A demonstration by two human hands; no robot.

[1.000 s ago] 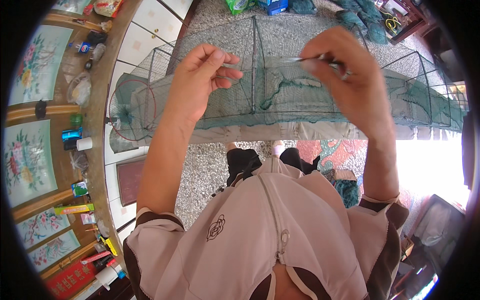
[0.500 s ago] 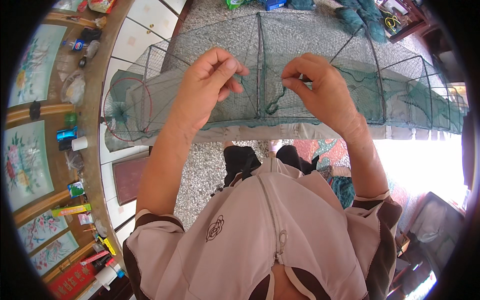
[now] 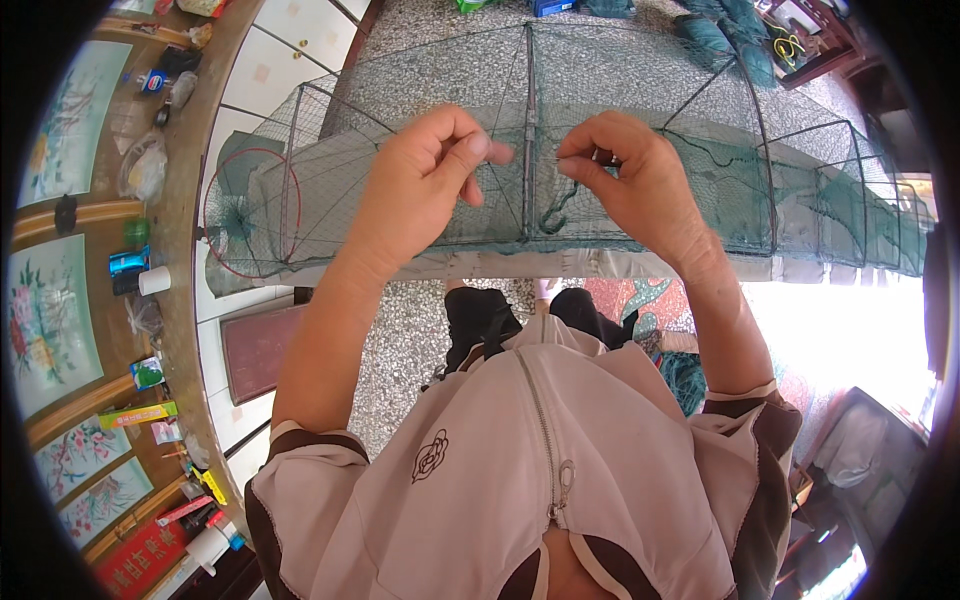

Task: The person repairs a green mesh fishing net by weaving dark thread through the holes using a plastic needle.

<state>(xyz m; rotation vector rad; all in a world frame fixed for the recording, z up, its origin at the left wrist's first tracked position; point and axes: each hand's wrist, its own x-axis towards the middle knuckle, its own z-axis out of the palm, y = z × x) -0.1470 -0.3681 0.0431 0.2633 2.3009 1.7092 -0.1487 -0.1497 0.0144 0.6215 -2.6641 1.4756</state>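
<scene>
A long green mesh net trap (image 3: 640, 90) with dark rod frames stretches across the view before me. My left hand (image 3: 428, 180) is held over its left middle part, thumb and forefinger pressed together; what they hold, if anything, is too small to make out. To the right of an upright dark rod (image 3: 529, 130), my right hand (image 3: 637, 178) pinches thumb against forefinger. From these fingers a dark green cord (image 3: 556, 218) seems to hang in a curl, in front of the mesh. At the trap's left end shows a red ring (image 3: 298, 205) around gathered netting.
The trap lies along a pale grey surface (image 3: 480, 264). On the left, a long counter (image 3: 180, 330) carries bottles, a white cup (image 3: 154, 280), a plastic bag (image 3: 146, 165) and small packages. Bundled green netting (image 3: 705, 40) lies on the speckled floor beyond, beside a yellow cord (image 3: 789, 48).
My left hand has shifted slightly right and down, and my right hand slightly left, bringing the fingertips closer together. Both stay pinched. The cord still hangs by my right hand.
</scene>
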